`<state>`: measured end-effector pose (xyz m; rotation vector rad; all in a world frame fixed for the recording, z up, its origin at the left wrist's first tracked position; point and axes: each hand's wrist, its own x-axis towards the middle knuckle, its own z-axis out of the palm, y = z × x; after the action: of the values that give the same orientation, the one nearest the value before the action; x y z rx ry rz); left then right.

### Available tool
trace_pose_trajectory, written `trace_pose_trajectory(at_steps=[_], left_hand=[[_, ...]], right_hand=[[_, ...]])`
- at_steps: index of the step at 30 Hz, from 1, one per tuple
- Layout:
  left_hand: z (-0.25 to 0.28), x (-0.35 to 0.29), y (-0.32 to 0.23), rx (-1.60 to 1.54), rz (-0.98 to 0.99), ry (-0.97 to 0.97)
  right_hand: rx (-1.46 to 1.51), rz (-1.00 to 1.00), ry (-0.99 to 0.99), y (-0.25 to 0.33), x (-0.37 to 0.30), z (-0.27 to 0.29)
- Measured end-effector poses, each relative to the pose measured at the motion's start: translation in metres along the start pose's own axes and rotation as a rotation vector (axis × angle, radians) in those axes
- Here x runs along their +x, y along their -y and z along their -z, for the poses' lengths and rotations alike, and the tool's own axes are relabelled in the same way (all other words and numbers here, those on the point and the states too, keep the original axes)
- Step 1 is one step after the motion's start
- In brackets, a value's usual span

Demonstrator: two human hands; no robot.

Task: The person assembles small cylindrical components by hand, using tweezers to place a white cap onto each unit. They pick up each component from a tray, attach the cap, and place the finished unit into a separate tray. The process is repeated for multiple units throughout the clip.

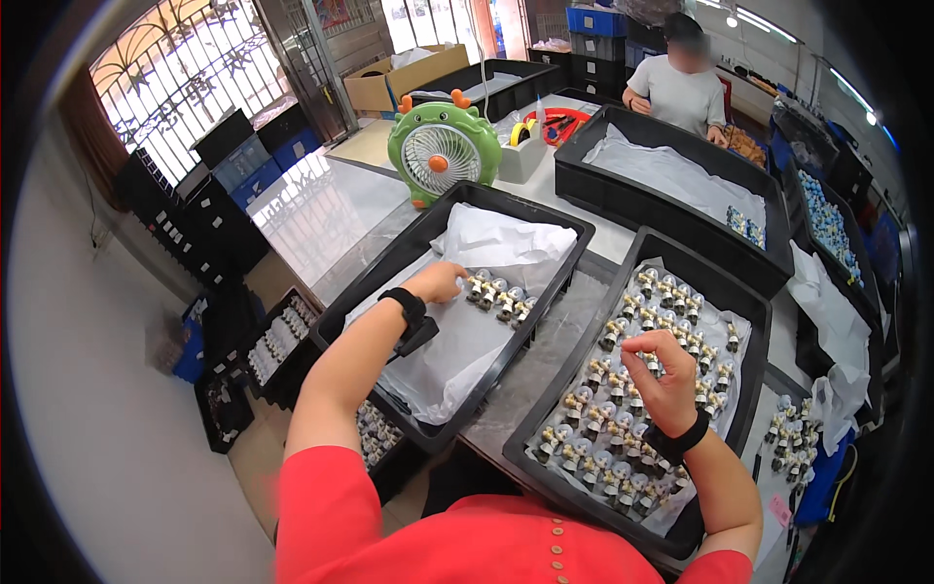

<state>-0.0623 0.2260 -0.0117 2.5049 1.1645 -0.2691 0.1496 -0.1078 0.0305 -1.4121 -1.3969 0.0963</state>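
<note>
My left hand reaches into the left black tray, its fingers closed at the end of a short row of small figurines. They seem to grip the endmost figurine, though the hand partly hides it. White paper lines this tray. Over the right black tray, my right hand has thumb and forefinger pinched together; what is between them, if anything, is too small to make out. Beneath it stand rows of figurines with clear round tops and dark bases, on white sheeting.
A green cartoon-shaped fan stands behind the left tray. Beyond the right tray is a deep black tray with paper and blue figurines. More figurines lie at the far right. A person in white sits across the table.
</note>
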Motion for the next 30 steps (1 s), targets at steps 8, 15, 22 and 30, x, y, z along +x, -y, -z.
trace_pose_trajectory(at_steps=[8, 15, 22, 30], left_hand=[[-0.030, 0.037, 0.018, -0.141, -0.017, -0.395], [-0.031, 0.039, 0.024, -0.415, 0.064, -0.376], [-0.038, 0.044, 0.031, -0.391, -0.009, -0.476], [-0.011, 0.013, -0.001, -0.307, -0.054, -0.492]], right_hand=[[-0.026, -0.032, 0.017, -0.005, 0.001, 0.001], [-0.034, -0.057, 0.044, -0.009, 0.000, 0.000], [-0.048, -0.159, -0.070, -0.023, 0.006, 0.003], [-0.301, -0.279, 0.119, -0.097, -0.008, 0.007]])
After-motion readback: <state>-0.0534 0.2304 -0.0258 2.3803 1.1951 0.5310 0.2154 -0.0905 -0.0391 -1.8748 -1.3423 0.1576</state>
